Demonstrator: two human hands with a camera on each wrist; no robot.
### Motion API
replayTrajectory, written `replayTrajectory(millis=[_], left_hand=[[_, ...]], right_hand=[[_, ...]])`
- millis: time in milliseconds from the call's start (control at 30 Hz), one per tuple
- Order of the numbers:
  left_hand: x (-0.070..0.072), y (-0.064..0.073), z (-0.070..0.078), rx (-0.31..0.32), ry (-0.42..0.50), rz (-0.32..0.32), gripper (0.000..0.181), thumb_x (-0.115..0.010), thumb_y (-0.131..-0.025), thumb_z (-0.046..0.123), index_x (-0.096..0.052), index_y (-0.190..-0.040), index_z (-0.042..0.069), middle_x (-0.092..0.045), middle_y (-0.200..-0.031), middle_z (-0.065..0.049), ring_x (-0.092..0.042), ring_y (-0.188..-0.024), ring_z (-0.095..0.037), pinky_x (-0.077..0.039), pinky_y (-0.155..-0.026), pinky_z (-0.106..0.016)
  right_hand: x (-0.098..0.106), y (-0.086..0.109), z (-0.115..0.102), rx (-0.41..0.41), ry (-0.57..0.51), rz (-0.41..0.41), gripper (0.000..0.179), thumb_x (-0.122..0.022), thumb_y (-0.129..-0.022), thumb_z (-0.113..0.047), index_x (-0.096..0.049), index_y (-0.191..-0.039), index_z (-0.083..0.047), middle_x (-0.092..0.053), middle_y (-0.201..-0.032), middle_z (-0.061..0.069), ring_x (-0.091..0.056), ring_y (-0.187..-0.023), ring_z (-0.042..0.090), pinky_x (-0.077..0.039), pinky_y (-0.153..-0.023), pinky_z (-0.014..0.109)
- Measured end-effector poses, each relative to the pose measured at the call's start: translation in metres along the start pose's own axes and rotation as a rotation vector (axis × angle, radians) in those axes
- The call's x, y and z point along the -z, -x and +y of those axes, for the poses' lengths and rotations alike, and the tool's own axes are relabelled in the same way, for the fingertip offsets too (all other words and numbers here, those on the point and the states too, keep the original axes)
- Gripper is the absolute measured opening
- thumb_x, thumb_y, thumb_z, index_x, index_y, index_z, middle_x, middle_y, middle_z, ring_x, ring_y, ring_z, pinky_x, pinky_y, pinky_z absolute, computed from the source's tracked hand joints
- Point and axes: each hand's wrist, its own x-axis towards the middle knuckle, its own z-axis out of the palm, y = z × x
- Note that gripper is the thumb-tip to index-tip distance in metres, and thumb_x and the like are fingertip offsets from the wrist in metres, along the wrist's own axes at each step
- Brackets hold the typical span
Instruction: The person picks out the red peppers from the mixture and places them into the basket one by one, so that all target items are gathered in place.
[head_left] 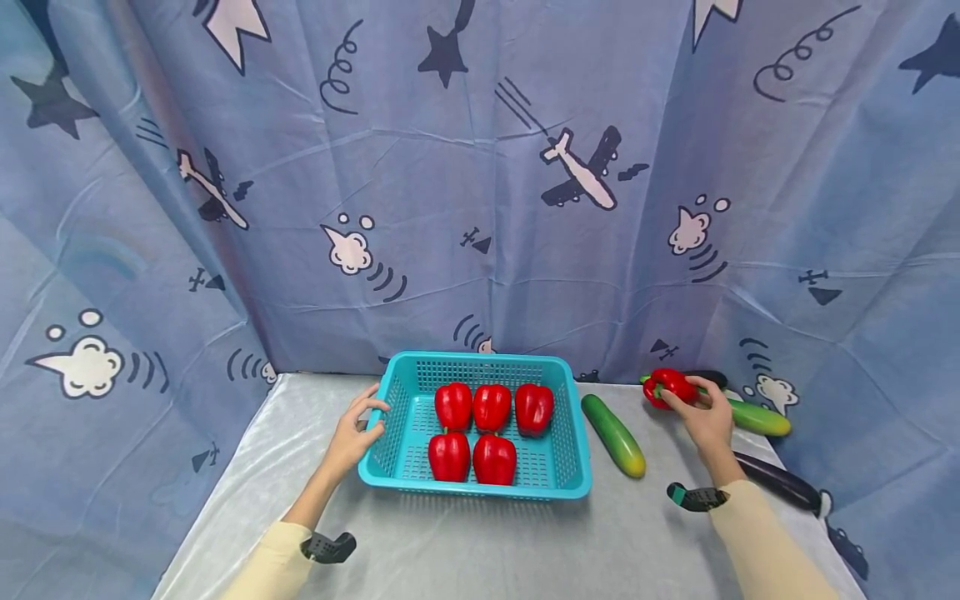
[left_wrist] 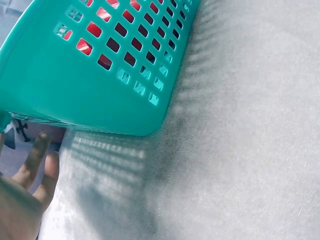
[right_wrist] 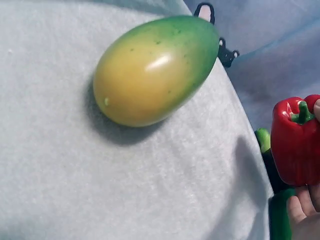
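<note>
A turquoise plastic basket (head_left: 480, 492) holds several red bell peppers (head_left: 492, 408) in two rows. At its left rim is my left hand (head_left: 348, 437), thumb and forefinger touching the rim. In the left wrist view, other fingers (left_wrist: 47, 180) of that hand extend loosely beside the basket wall (left_wrist: 75, 100). Over at the far right, my right hand (head_left: 708, 417) grips a red bell pepper (head_left: 670, 388) between thumb and fingers. The right wrist view shows this pepper (right_wrist: 297, 145) raised, its green stem toward the thumb.
A green-yellow cucumber-like vegetable (head_left: 615, 437) lies between the basket and my right hand. Another (head_left: 757, 418) lies beyond that hand, with a dark eggplant (head_left: 780, 482) near the table's right edge. Part of a dark object (head_left: 708, 377) shows behind the held pepper. A patterned blue curtain (head_left: 450, 292) hangs behind the table.
</note>
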Motion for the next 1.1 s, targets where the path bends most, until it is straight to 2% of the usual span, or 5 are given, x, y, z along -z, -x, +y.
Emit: replayTrajectory(millis=[267,433,600,833,1100], left_hand=[[-0.002,-0.005,-0.031,-0.005,0.005,0.005,0.023,-0.059,-0.092,-0.013,-0.062,-0.114,-0.008,-0.028,-0.159,-0.027,-0.028,-0.144,-0.047,-0.041,-0.096,-0.066],[-0.001,-0.004,-0.031,0.008,0.013,-0.007,0.023,-0.059,-0.093,-0.011,-0.062,-0.116,-0.008,-0.028,-0.161,-0.022,-0.028,-0.145,-0.044,-0.038,-0.099,-0.066],[-0.001,-0.004,-0.03,0.003,0.008,-0.005,0.024,-0.059,-0.092,-0.012,-0.061,-0.116,-0.008,-0.028,-0.16,-0.023,-0.028,-0.144,-0.045,-0.039,-0.098,-0.066],[-0.003,-0.002,-0.013,-0.008,0.009,0.005,0.022,-0.057,-0.092,-0.016,-0.061,-0.112,-0.009,-0.027,-0.157,-0.032,-0.028,-0.142,-0.052,-0.04,-0.094,-0.068],[0.001,0.002,0.011,0.014,0.006,-0.014,0.021,-0.059,-0.091,-0.014,-0.064,-0.109,-0.005,-0.029,-0.156,-0.034,-0.03,-0.141,-0.053,-0.043,-0.095,-0.063]], right_hand=[[0.002,0.01,-0.012,0.018,-0.183,-0.023,0.059,-0.082,-0.087,-0.034,-0.055,-0.135,-0.012,-0.046,-0.14,0.018,-0.047,-0.122,0.033,-0.055,-0.075,0.023],[0.002,0.019,-0.021,-0.054,-0.36,-0.112,0.055,-0.084,-0.085,-0.03,-0.055,-0.131,-0.018,-0.04,-0.139,0.017,-0.048,-0.119,0.03,-0.055,-0.08,0.035],[0.001,0.027,-0.028,-0.108,-0.53,-0.168,0.057,-0.084,-0.085,-0.019,-0.051,-0.132,-0.014,-0.049,-0.13,0.01,-0.059,-0.107,0.016,-0.054,-0.084,0.036],[-0.002,0.043,-0.033,-0.106,-0.675,-0.263,0.052,-0.08,-0.088,-0.009,-0.049,-0.13,-0.012,-0.064,-0.108,-0.001,-0.068,-0.092,0.01,-0.055,-0.082,0.036],[-0.003,0.057,-0.042,-0.119,-0.65,-0.375,0.066,-0.076,-0.093,-0.019,-0.043,-0.151,-0.019,-0.054,-0.125,0.001,-0.06,-0.107,0.012,-0.053,-0.089,0.034]])
